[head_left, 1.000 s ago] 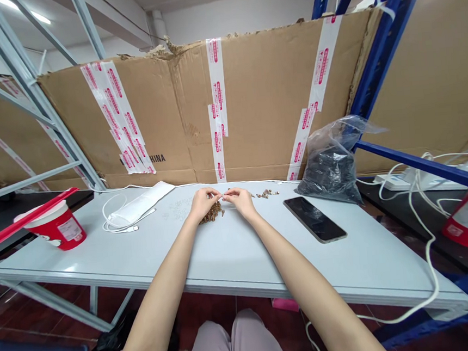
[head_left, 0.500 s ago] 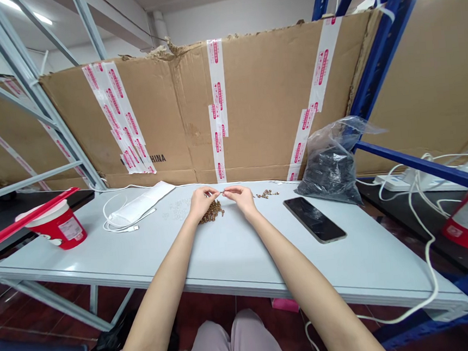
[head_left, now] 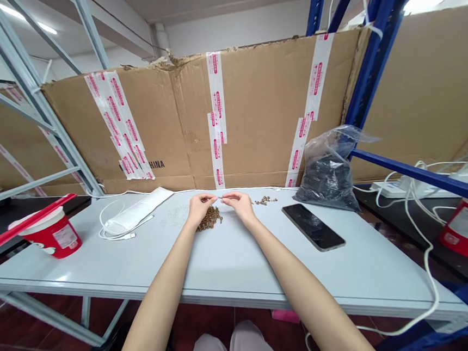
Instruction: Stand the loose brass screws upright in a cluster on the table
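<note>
My left hand [head_left: 201,209] and my right hand [head_left: 236,204] hover at the middle of the white table [head_left: 209,265], fingertips meeting. Both pinch a tiny, thin piece [head_left: 220,198] that is too small to identify. Just below my left hand lies a heap of small brown beads or links [head_left: 210,220], partly hidden by that hand. To the right of my right hand is a smaller scatter of similar brown pieces [head_left: 265,200]. Left of my hands, small clear pieces [head_left: 171,217] lie spread on the tabletop.
A black smartphone [head_left: 313,227] lies to the right, near a clear bag of dark pieces [head_left: 328,175]. A red-and-white cup [head_left: 53,233] with a red strip and a white packet [head_left: 135,217] with a cable sit left. Taped cardboard [head_left: 253,113] stands behind; metal shelving flanks the table.
The whole view has shifted, with the table sitting lower in the frame. My hands stay over the brown heap, and their fingertips still meet.
</note>
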A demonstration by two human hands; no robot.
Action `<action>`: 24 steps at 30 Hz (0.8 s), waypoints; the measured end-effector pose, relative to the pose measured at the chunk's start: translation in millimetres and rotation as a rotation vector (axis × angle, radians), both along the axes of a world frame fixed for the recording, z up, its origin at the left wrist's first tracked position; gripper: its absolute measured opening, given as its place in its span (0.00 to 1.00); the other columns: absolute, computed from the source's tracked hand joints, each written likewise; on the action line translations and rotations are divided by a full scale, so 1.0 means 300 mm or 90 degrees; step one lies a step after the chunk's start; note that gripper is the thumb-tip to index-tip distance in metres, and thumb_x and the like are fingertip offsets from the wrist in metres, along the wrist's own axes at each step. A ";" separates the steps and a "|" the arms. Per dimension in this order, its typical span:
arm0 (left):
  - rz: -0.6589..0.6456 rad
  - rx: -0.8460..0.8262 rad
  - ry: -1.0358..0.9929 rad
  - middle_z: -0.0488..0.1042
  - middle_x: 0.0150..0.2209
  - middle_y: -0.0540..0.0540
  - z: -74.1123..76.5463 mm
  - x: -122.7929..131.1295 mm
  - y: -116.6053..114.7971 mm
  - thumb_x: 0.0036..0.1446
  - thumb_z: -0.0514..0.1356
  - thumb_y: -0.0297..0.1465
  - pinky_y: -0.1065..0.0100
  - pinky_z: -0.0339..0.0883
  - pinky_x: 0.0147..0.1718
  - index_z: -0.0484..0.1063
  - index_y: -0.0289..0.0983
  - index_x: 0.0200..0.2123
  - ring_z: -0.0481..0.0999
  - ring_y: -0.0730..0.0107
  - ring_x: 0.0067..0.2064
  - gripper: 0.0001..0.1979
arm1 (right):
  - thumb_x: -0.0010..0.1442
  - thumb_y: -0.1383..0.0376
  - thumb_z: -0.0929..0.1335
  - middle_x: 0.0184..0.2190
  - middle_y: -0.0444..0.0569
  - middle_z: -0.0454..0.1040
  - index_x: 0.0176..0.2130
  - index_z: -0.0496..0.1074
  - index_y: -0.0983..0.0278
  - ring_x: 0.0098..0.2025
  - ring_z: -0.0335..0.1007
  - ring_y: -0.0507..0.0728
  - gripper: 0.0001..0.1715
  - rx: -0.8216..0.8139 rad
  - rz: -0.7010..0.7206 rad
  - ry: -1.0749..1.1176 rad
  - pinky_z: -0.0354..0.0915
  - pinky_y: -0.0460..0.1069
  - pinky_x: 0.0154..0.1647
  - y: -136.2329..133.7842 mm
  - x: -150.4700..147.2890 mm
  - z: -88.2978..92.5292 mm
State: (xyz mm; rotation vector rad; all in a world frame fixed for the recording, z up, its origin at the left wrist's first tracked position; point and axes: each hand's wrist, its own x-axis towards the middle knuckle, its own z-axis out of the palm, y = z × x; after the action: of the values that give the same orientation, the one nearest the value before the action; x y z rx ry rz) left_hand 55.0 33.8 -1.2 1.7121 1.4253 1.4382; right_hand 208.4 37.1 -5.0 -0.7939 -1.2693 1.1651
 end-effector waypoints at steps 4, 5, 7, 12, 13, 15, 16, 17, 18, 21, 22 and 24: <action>-0.009 0.005 0.017 0.76 0.28 0.45 0.004 0.007 -0.003 0.43 0.62 0.38 0.69 0.59 0.30 0.76 0.35 0.26 0.67 0.71 0.28 0.12 | 0.37 0.64 0.72 0.24 0.49 0.75 0.26 0.73 0.66 0.31 0.72 0.56 0.12 0.000 -0.008 -0.019 0.67 0.52 0.39 -0.008 -0.003 0.002; -0.009 0.015 0.023 0.76 0.28 0.46 0.006 0.008 -0.005 0.43 0.62 0.38 0.70 0.59 0.30 0.75 0.35 0.26 0.67 0.71 0.28 0.12 | 0.37 0.64 0.72 0.24 0.49 0.75 0.26 0.73 0.66 0.31 0.72 0.57 0.12 0.000 -0.007 -0.022 0.67 0.52 0.39 -0.009 -0.004 0.003; -0.010 0.036 0.035 0.75 0.28 0.46 0.011 0.008 -0.007 0.43 0.62 0.37 0.70 0.59 0.31 0.75 0.35 0.26 0.66 0.72 0.28 0.11 | 0.38 0.64 0.72 0.24 0.49 0.75 0.26 0.73 0.66 0.31 0.72 0.57 0.11 0.003 0.002 -0.025 0.67 0.53 0.39 -0.009 -0.003 0.003; -0.006 0.064 0.068 0.74 0.26 0.48 0.016 0.008 -0.012 0.41 0.63 0.35 0.70 0.60 0.31 0.74 0.36 0.23 0.66 0.72 0.28 0.08 | 0.38 0.63 0.72 0.23 0.48 0.75 0.25 0.73 0.66 0.30 0.72 0.56 0.11 0.009 0.036 -0.022 0.67 0.54 0.40 0.000 0.002 -0.003; -0.011 0.073 0.069 0.74 0.26 0.49 0.017 0.009 -0.013 0.41 0.63 0.35 0.70 0.60 0.31 0.74 0.36 0.24 0.67 0.72 0.28 0.08 | 0.38 0.63 0.72 0.24 0.48 0.75 0.25 0.73 0.66 0.30 0.72 0.56 0.10 0.007 0.042 -0.019 0.67 0.54 0.40 0.002 0.003 -0.004; -0.027 0.095 0.069 0.74 0.27 0.49 0.018 0.013 -0.016 0.42 0.63 0.35 0.70 0.60 0.32 0.73 0.36 0.26 0.68 0.72 0.29 0.08 | 0.37 0.63 0.72 0.24 0.48 0.75 0.24 0.72 0.66 0.29 0.72 0.56 0.10 0.003 0.057 -0.012 0.68 0.54 0.40 0.005 0.005 -0.006; -0.036 0.104 0.072 0.74 0.28 0.49 0.019 0.015 -0.018 0.42 0.63 0.34 0.70 0.60 0.32 0.74 0.36 0.27 0.68 0.72 0.30 0.08 | 0.37 0.63 0.72 0.24 0.48 0.75 0.23 0.72 0.66 0.29 0.72 0.56 0.10 0.000 0.064 -0.008 0.68 0.54 0.39 0.005 0.006 -0.007; -0.043 0.108 0.078 0.75 0.28 0.49 0.020 0.017 -0.020 0.43 0.63 0.34 0.70 0.60 0.32 0.74 0.36 0.28 0.68 0.72 0.30 0.08 | 0.37 0.63 0.72 0.24 0.48 0.75 0.23 0.71 0.66 0.29 0.72 0.56 0.10 -0.002 0.069 -0.007 0.68 0.54 0.39 0.005 0.007 -0.007; -0.047 0.108 0.087 0.75 0.29 0.49 0.021 0.019 -0.022 0.43 0.62 0.34 0.70 0.60 0.33 0.74 0.37 0.28 0.68 0.72 0.30 0.08 | 0.37 0.64 0.72 0.24 0.48 0.74 0.23 0.71 0.66 0.28 0.72 0.56 0.10 -0.002 0.072 -0.007 0.68 0.54 0.39 0.005 0.007 -0.007; -0.049 0.102 0.109 0.76 0.28 0.49 0.022 0.021 -0.027 0.44 0.62 0.34 0.70 0.60 0.32 0.75 0.37 0.27 0.68 0.72 0.29 0.07 | 0.38 0.64 0.72 0.23 0.47 0.74 0.25 0.70 0.66 0.28 0.72 0.55 0.10 0.005 0.071 -0.008 0.68 0.53 0.38 0.002 0.009 -0.006; -0.050 0.104 0.110 0.76 0.28 0.49 0.023 0.021 -0.028 0.44 0.62 0.34 0.70 0.60 0.32 0.75 0.37 0.27 0.68 0.72 0.29 0.07 | 0.38 0.64 0.71 0.23 0.46 0.74 0.27 0.70 0.65 0.28 0.72 0.54 0.11 0.007 0.070 -0.006 0.68 0.52 0.37 0.002 0.010 -0.006; -0.055 0.111 0.110 0.76 0.28 0.49 0.023 0.021 -0.028 0.44 0.61 0.34 0.69 0.61 0.32 0.75 0.37 0.27 0.69 0.71 0.30 0.06 | 0.38 0.64 0.71 0.22 0.45 0.73 0.30 0.70 0.65 0.27 0.71 0.53 0.14 0.004 0.064 -0.006 0.68 0.51 0.36 0.004 0.011 -0.006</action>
State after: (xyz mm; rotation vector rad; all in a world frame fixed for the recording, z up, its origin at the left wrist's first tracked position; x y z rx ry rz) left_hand 61.3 25.4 5.9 2.0231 1.3264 1.4331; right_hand 211.7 38.2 -6.8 -0.7379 -1.3335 1.2382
